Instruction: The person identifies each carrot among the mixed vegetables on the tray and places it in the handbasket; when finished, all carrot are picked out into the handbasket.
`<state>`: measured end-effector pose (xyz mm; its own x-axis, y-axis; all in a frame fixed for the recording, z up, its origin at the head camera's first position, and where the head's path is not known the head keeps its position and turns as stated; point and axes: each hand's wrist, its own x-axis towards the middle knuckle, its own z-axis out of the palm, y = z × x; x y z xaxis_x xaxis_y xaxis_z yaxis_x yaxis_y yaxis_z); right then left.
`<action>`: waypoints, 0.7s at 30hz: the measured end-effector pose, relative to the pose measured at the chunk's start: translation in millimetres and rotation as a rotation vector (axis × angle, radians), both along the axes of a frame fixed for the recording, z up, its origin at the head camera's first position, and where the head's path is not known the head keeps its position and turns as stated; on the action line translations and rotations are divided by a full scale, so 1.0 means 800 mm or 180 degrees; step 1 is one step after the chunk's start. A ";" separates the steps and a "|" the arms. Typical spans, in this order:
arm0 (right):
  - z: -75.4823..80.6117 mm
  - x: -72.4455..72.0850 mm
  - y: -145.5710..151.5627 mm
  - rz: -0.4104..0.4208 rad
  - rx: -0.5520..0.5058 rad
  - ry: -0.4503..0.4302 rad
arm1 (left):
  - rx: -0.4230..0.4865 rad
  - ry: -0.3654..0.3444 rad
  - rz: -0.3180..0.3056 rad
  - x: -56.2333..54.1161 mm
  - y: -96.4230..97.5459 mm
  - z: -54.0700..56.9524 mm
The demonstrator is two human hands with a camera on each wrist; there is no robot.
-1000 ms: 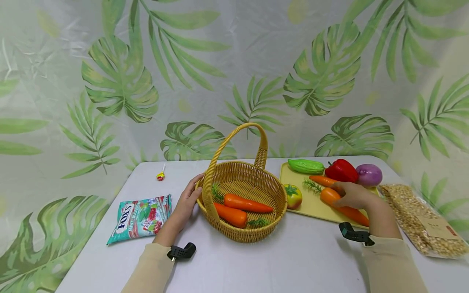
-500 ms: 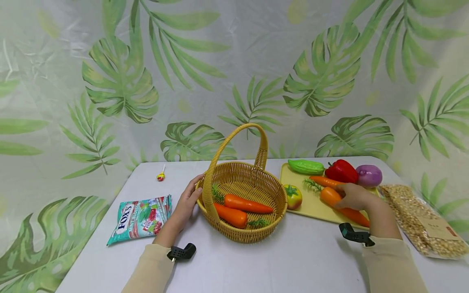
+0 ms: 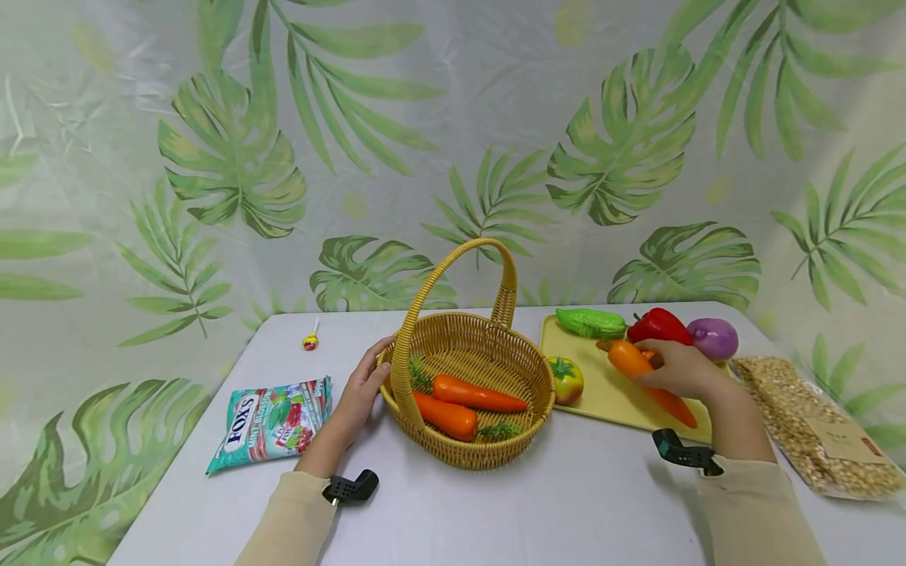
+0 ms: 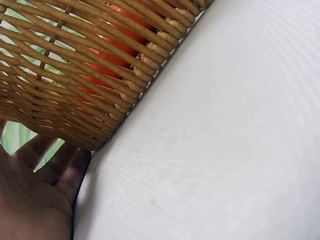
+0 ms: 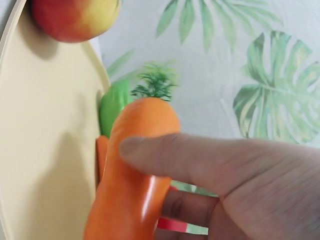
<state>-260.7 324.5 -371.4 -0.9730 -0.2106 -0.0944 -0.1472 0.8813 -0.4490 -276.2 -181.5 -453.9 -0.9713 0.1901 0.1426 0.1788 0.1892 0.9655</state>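
Note:
In the head view my right hand [image 3: 679, 369] holds an orange carrot [image 3: 661, 395] by its upper half, over the yellow tray [image 3: 602, 401]. The right wrist view shows the thumb across this carrot [image 5: 145, 117], fingers behind it and the green top pointing away. Another carrot [image 3: 604, 344] lies on the tray, mostly hidden behind the held one. My left hand [image 3: 362, 391] rests against the left side of the wicker basket [image 3: 488, 452]. Its extended fingers touch the outer wall [image 4: 65, 112] in the left wrist view. Two carrots [image 3: 481, 393] lie inside the basket.
On the tray sit a green bitter gourd [image 3: 591, 322], a red bell pepper [image 3: 660, 326], a round purple vegetable [image 3: 713, 339] and a red-yellow tomato [image 3: 568, 384]. A bag of kernels [image 3: 814, 424] lies right. A lollipop [image 3: 311, 340] and a Fox's candy bag [image 3: 272, 420] lie left.
My right hand has lifted the carrot off the tray and moved it slightly up and left, now covering most of the other carrot. The left hand and basket stay put.

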 end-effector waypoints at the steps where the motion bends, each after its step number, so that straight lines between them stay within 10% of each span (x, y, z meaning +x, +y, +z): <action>1: 0.001 0.000 -0.002 0.0014 -0.0006 0.0038 | -0.0001 0.0000 0.0000 0.000 0.000 0.000; 21: 0.024 0.005 -0.070 0.0347 -0.0338 0.0643 | 0.0004 -0.0005 -0.0008 0.001 0.000 0.001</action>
